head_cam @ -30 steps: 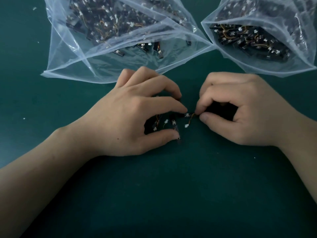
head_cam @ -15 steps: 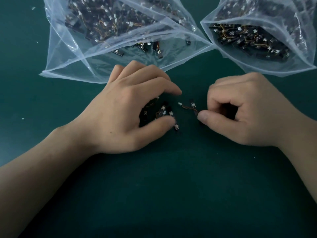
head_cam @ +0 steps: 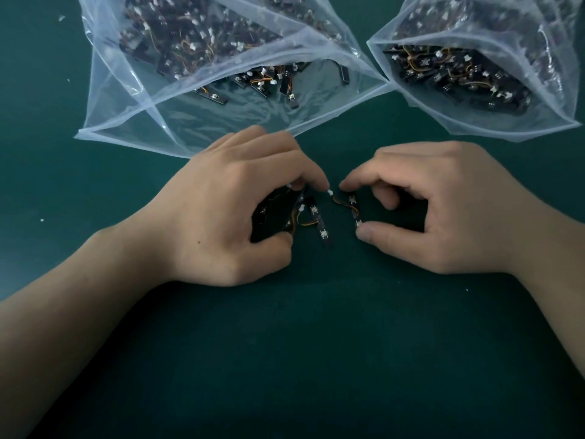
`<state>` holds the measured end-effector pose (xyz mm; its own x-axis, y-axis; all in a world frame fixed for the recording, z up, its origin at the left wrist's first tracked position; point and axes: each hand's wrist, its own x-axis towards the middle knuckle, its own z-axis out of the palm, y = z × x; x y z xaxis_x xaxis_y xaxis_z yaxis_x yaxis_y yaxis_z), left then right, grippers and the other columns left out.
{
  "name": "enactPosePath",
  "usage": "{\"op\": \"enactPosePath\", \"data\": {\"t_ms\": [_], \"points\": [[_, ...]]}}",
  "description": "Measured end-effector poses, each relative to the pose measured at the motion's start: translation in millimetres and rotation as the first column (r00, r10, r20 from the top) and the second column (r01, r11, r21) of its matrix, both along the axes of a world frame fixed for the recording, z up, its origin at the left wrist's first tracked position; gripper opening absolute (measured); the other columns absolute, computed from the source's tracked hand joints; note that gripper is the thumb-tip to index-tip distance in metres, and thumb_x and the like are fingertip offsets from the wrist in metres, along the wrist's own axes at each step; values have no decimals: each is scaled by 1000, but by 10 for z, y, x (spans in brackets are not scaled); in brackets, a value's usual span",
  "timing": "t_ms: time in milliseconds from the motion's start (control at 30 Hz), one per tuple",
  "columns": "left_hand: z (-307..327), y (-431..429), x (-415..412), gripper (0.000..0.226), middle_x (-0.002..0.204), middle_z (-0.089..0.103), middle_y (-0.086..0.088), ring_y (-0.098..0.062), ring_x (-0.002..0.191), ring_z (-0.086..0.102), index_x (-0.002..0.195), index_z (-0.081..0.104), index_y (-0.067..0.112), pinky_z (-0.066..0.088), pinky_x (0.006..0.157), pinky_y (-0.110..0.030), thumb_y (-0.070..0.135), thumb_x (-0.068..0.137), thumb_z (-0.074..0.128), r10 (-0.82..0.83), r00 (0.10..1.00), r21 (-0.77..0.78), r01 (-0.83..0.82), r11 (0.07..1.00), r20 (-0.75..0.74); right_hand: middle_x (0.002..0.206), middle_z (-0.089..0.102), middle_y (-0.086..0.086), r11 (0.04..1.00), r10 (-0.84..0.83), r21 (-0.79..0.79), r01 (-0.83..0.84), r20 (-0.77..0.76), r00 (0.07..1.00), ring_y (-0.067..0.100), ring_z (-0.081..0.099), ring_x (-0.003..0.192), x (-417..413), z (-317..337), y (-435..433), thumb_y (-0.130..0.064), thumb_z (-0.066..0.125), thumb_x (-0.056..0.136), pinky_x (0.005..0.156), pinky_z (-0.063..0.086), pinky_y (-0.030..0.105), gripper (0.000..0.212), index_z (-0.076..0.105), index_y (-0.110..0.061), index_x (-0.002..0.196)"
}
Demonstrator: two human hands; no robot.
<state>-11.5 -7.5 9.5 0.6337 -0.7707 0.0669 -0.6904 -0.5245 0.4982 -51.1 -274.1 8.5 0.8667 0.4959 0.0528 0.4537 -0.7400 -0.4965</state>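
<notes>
Since a dark green mat (head_cam: 285,359) fills the view, both hands work just below the larger zip bag (head_cam: 133,122) of button boards. The left hand (head_cam: 221,210) curls round a heap of boards (head_cam: 272,213), and the right hand (head_cam: 443,204) seems to pinch a wired board (head_cam: 354,210) between thumb and index. Since half a second ago the left thumb has drawn back, baring a loose board (head_cam: 319,224), and the right index has reached out. A second bag (head_cam: 512,125) lies right of the larger one, and fingers hide part of the heap.

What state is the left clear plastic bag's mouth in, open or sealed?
Open: the clear plastic bag's upper lip stands off the lower one, and small black wired boards show uncovered in the gap.
</notes>
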Motion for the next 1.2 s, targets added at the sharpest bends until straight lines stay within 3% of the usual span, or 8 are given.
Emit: {"op": "enactPosePath", "data": {"t_ms": [133, 300, 467, 733, 1000, 1200], "points": [[5, 6, 3, 57, 104, 59, 10, -18, 96, 55, 130, 63, 20, 45, 90, -38, 35, 76, 59, 24, 1000, -50, -25, 998, -19, 80, 51, -16, 1000, 0, 17, 0, 16, 1000, 8, 52, 71, -30, 5, 68, -58, 65, 88, 62, 48, 40, 42, 70, -30, 119], [-33, 1, 10, 43, 95, 61, 11, -8, 88, 53, 126, 64, 17, 40, 81, -26, 14, 83, 58, 63, 996, -131, -70, 989, -59, 79, 45, -18, 1000, -10, -7, 10, 68, 998, 5, 47, 73, -76, 1, 215, -75, 62, 85, 60, 48, 37, 60, 70, -30, 123], [-71, -26, 19, 24, 92, 60, 17, -2, 89, 55, 119, 66, 19, 42, 80, -20, 16, 97, 56, 121, 992, -169, -124, 978, -24, 80, 38, -22, 1000, -25, 4, 25, 108, 994, 2, 41, 79, -89, 0, 293, -74, 59, 89, 62, 44, 32, 60, 70, -30, 127], [-85, -29, 25, 36, 99, 60, 10, -4, 87, 53, 121, 67, 18, 42, 79, -26, 12, 86, 62, 103, 995, -130, -100, 987, 18, 80, 34, -23, 1000, -23, 5, 23, 116, 993, 4, 42, 80, -83, -38, 319, -66, 63, 92, 62, 47, 34, 46, 75, -32, 120], [-74, -40, 17, 25, 99, 62, 6, -16, 87, 57, 112, 71, 16, 45, 78, -32, 14, 89, 63, 103, 995, -134, -100, 986, 12, 81, 37, -22, 999, -38, -14, 41, 137, 990, 2, 41, 79, -83, -47, 310, -65, 62, 92, 62, 48, 36, 45, 73, -28, 115], [-76, -49, 22, 28, 98, 61, 9, -6, 85, 54, 114, 70, 18, 41, 77, -25, 15, 87, 66, 112, 994, -140, -109, 984, 17, 79, 44, -18, 999, -39, -22, 43, 146, 988, 5, 45, 75, -84, -48, 269, -60, 64, 92, 59, 48, 37, 39, 73, -28, 113]]}}
